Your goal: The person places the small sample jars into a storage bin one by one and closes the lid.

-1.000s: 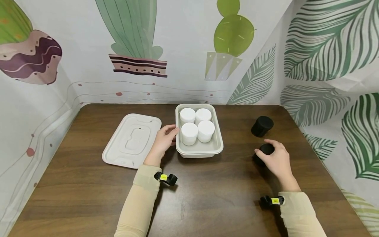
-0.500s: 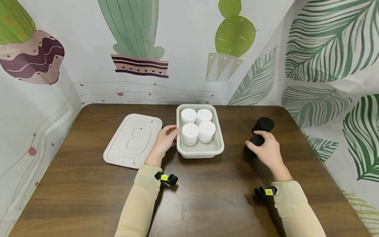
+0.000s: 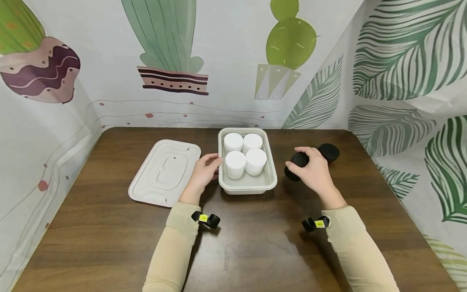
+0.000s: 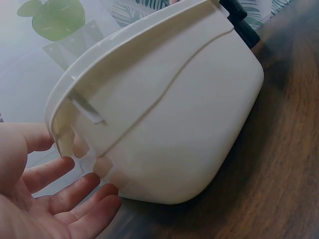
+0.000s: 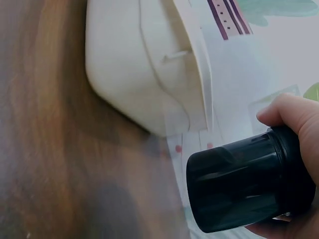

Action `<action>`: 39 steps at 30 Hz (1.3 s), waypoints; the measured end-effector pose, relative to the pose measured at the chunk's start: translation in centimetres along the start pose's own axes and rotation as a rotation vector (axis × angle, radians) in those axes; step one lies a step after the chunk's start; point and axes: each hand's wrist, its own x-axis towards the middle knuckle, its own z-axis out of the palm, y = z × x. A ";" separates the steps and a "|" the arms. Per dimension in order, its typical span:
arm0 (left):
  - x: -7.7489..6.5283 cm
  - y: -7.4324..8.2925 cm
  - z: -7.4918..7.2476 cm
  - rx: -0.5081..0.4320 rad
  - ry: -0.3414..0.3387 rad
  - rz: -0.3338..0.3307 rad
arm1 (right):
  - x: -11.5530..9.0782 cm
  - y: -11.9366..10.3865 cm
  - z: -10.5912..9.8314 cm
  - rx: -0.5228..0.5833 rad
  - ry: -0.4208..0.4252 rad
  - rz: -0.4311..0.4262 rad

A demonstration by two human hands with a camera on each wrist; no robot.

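My right hand (image 3: 314,170) grips a black lidded jar (image 3: 297,166) by its top, thumb and fingers round the lid. In the right wrist view the glossy jar (image 5: 234,181) hangs above the table, apart from the bin. The fingers of my left hand (image 3: 204,172) are relaxed, with their tips against the outer left side of a cream plastic bin (image 3: 246,188). The left wrist view shows those fingertips below the rim of the bin (image 4: 174,114). Several white cylindrical jars (image 3: 235,164) stand inside it, towards the back.
A second black jar (image 3: 330,151) stands on the right, partly behind my right hand. The flat white lid (image 3: 169,172) lies on the wooden table (image 3: 248,251) left of the bin. A patterned cloth wall (image 3: 233,81) borders the table's back edge.
My right hand has carried the black jar left and away from me, up off the table towards the bin. The left hand and the bin have stayed in place.
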 end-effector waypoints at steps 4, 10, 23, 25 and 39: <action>0.0 0.0 0.0 0.003 0.002 0.002 | 0.5 -1.1 0.0 0.013 -0.002 -0.018; 0.1 0.0 0.0 0.001 0.002 -0.005 | 1.2 -2.6 -0.1 0.024 0.008 -0.064; 0.2 -0.1 -0.1 0.001 0.001 -0.004 | 1.1 -5.9 0.4 0.101 -0.022 -0.139; 0.2 -0.1 -0.1 -0.001 0.001 -0.002 | 1.1 -6.4 0.7 0.107 -0.033 -0.150; 0.1 0.0 0.0 -0.008 0.002 0.002 | 0.3 -8.7 4.4 0.152 -0.142 -0.219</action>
